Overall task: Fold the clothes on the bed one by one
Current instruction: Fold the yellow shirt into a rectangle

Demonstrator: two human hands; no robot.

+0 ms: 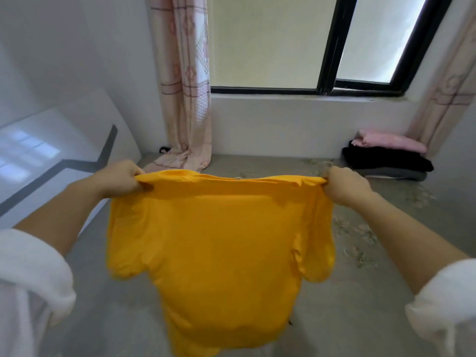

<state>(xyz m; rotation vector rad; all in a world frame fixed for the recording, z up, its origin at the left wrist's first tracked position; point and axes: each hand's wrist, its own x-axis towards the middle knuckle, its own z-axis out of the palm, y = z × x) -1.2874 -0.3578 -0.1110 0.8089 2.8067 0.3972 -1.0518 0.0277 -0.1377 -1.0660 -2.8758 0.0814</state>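
Head view: left hand (pixel 121 177) and right hand (pixel 345 186) each pinch the yellow T-shirt (pixel 213 243) by a shoulder above the bed (pixel 360 305); lower it flat, shoulders level.

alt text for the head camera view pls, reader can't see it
A person holds up a yellow t-shirt by its shoulders, the left hand and right hand each gripping one top corner, so it hangs over a grey bed. A stack of folded clothes, pink on top, sits at the far right under a window.
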